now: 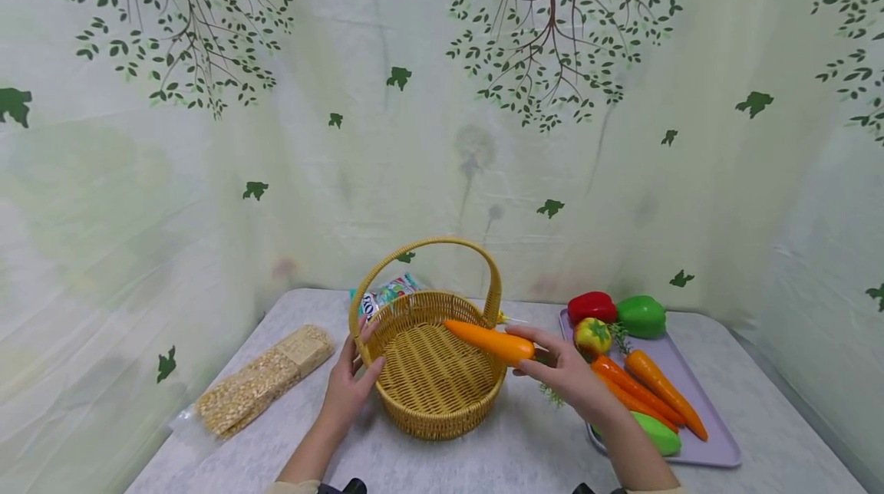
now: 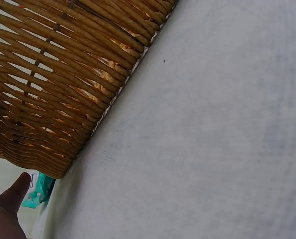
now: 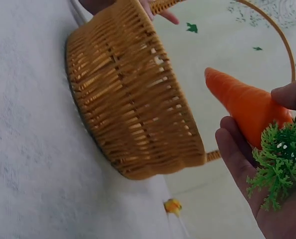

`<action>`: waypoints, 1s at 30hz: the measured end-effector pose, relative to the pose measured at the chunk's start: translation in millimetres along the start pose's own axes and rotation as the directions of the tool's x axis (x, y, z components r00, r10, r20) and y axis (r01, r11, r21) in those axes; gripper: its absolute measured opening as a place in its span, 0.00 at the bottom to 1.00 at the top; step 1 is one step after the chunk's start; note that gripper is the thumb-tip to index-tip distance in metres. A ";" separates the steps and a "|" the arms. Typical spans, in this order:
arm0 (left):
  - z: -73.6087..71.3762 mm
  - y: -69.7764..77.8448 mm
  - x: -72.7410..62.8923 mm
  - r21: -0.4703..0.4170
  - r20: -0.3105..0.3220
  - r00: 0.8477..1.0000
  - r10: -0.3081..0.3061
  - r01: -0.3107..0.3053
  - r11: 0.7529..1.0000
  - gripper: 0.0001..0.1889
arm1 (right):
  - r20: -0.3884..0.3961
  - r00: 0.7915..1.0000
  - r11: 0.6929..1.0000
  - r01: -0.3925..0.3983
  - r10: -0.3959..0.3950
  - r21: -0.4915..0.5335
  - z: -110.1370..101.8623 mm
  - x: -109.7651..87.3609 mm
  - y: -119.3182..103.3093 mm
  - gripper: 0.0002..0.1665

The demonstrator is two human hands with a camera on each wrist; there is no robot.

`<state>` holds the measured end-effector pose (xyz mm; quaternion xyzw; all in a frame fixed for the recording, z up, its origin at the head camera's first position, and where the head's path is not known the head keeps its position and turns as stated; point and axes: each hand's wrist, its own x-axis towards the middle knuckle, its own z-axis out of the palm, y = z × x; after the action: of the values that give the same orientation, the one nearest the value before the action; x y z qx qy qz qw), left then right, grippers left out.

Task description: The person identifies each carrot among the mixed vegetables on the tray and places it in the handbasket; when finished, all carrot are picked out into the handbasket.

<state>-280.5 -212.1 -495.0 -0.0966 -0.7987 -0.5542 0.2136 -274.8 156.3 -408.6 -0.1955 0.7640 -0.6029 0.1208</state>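
A woven basket (image 1: 438, 425) with a tall arched handle stands on the table, its inside bare. My left hand (image 1: 347, 386) grips its left rim by the foot of the handle, thumb over the edge. In my right hand (image 1: 573, 375) an orange carrot (image 1: 492, 342) is pinched near its thick end, its tip pointing left over the basket's right side. Green leafy top (image 3: 280, 159) of the carrot lies against the palm in the right wrist view. The left wrist view shows the basket's woven side (image 2: 53, 74) from close by.
At right, a lilac tray (image 1: 714, 440) bears a red pepper (image 1: 591, 307), a green pepper (image 1: 641, 317), a yellow-red round item (image 1: 592, 337), several carrots (image 1: 663, 390) and a light-green vegetable (image 1: 654, 434). A clear bag of grains (image 1: 262, 383) lies left. Behind the basket is a colourful packet (image 1: 390, 293).
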 end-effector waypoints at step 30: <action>-0.3 0.1 1.9 0.009 -0.009 1.000 -0.025 0.025 1.000 0.33 | 0.016 0.998 0.987 0.064 -0.063 -0.146 84.0 55.7 -4.5 0.26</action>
<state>-282.1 -212.5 -494.0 -0.0832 -0.8016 -0.5534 0.2105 -288.6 57.2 -422.0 -0.2316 0.7990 -0.5474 0.0913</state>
